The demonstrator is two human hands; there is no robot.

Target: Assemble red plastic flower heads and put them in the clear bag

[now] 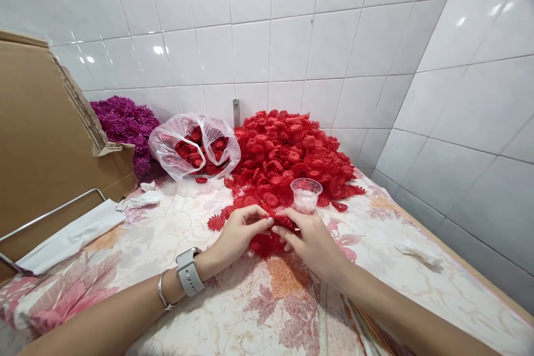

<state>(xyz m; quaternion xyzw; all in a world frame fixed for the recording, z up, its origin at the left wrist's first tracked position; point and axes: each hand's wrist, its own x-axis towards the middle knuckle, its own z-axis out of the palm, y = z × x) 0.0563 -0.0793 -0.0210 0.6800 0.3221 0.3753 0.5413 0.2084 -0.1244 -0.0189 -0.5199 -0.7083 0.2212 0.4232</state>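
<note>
Both hands meet over the front of a big heap of red fabric flowers. Pinched in my right hand is a red fabric flower, its far side covered by the fingers. My left hand has thumb and index finger pressed together at that flower's left edge. More red petals lie on the cloth just below the fingers. A small clear plastic cup with whitish contents stands right behind my right hand. One loose flower rests to the left of my left hand.
An open clear plastic bag holds darker red flowers, with a purple flower pile behind it. A cardboard box and a white sheet occupy the left. Crumpled tissue lies right, on the floral tablecloth. Tiled walls bound the table.
</note>
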